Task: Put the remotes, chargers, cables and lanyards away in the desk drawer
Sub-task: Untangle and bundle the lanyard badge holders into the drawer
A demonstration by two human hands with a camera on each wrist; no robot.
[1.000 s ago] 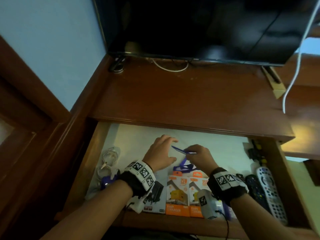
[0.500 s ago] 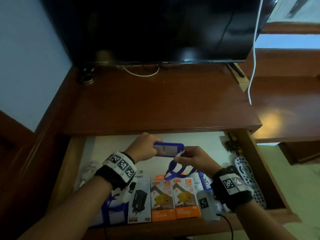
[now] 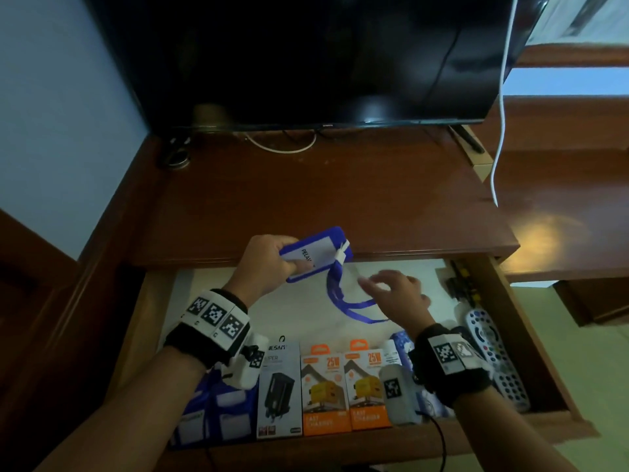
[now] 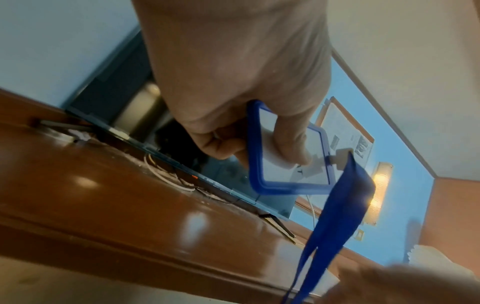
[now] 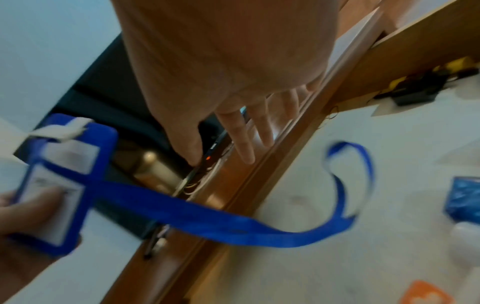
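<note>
My left hand [image 3: 272, 264] grips a blue badge holder [image 3: 316, 252] above the open desk drawer [image 3: 517, 338]; the same holder [image 4: 288, 156] shows in the left wrist view with my thumb on its clear face. Its blue lanyard strap [image 3: 347, 301] hangs down in a loop toward the drawer floor, and the strap [image 5: 207, 211] crosses the right wrist view. My right hand [image 3: 391, 294] hovers just right of the strap with fingers spread, holding nothing.
Boxed chargers [image 3: 326, 393] line the drawer's front, with a black-and-white box [image 3: 279, 390] and more blue badge holders [image 3: 218, 410] to the left. Remotes [image 3: 493, 356] lie at the right side. A television [image 3: 306, 56] stands on the desk top [image 3: 306, 199]; a white cable [image 3: 500, 114] hangs at right.
My left hand has lifted the badge holder up above the drawer's edge. My right hand has let go of it and opened, and the strap now dangles free.
</note>
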